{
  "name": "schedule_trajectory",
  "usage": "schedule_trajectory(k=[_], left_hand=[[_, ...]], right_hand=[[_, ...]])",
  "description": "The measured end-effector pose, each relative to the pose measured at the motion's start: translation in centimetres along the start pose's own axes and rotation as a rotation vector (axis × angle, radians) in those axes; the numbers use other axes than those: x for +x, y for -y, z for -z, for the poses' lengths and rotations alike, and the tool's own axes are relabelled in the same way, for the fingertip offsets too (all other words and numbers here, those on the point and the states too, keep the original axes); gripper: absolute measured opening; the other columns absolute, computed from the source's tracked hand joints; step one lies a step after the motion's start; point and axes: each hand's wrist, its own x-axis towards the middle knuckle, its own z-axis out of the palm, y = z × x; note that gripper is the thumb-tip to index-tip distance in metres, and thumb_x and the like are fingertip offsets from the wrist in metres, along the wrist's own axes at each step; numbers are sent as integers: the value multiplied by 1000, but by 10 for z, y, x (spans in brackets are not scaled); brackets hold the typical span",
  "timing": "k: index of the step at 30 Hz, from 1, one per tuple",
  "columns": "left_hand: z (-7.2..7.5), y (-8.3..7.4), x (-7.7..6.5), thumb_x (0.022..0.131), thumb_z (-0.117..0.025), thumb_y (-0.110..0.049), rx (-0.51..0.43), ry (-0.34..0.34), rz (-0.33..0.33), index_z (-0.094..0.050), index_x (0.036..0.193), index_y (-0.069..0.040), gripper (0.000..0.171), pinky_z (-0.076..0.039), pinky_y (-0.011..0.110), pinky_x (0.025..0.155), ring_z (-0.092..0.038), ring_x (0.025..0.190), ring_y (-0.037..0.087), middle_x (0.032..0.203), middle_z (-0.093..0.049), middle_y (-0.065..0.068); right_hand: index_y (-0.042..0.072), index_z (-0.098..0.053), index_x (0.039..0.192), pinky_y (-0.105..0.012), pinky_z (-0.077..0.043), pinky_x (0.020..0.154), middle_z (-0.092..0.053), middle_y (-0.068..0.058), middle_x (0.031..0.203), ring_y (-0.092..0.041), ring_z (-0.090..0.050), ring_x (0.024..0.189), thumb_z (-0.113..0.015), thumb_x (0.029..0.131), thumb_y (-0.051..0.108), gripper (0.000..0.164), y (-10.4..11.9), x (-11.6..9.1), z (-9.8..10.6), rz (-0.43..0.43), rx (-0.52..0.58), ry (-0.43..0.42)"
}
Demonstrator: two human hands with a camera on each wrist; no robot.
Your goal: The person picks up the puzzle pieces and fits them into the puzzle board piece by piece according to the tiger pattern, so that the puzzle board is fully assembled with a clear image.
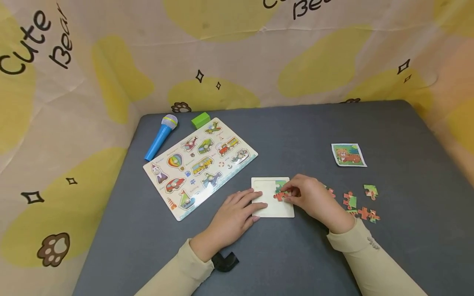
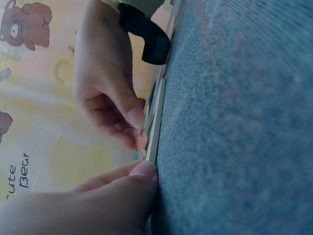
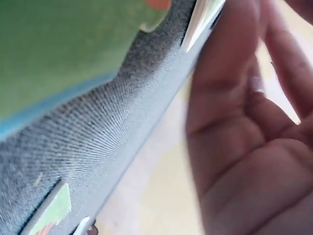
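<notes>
A small square white puzzle tray point(image 1: 272, 210) lies on the table before the person. My left hand point(image 1: 231, 218) rests at its left edge, fingers spread over the rim; in the left wrist view the thumb point(image 2: 144, 170) presses the tray's side. With thumb and fingertips my right hand point(image 1: 312, 199) pinches a red jigsaw piece point(image 1: 280, 196) over the right half of the tray. Just behind it a green jigsaw piece point(image 1: 280, 185) sits in the upper right corner of the tray. The right wrist view shows the right hand's curled fingers point(image 3: 220, 98), with the pinched piece hidden.
Several loose jigsaw pieces point(image 1: 349, 200) lie right of the right hand. Behind them is a small bear picture card point(image 1: 348, 155). At the left are a vehicle puzzle board point(image 1: 192, 174), a blue toy microphone point(image 1: 160, 139) and a green block point(image 1: 201, 120).
</notes>
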Motion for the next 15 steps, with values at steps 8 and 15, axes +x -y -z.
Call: schedule_trajectory(k=[8,15], left_hand=[[0,0,0,110,-57,-35,-6,8,-1,-60,149,-30,39,-29,46,123,-29,154,18,164,-41,-4],[1,-1,0,110,-57,-34,-5,1,-5,-60,148,-29,39,-29,46,122,-29,154,19,163,-42,-3]], right_hand=[[8,-82,102,-36,-56,76,-68,-3,99,-20,-62,87,-89,84,7,20,-2,-5,-5,197,-235,-49],[-2,-79,114,-46,-57,95,-72,-14,122,-32,-68,114,-82,90,6,25,5,-13,-7,331,-347,-38]])
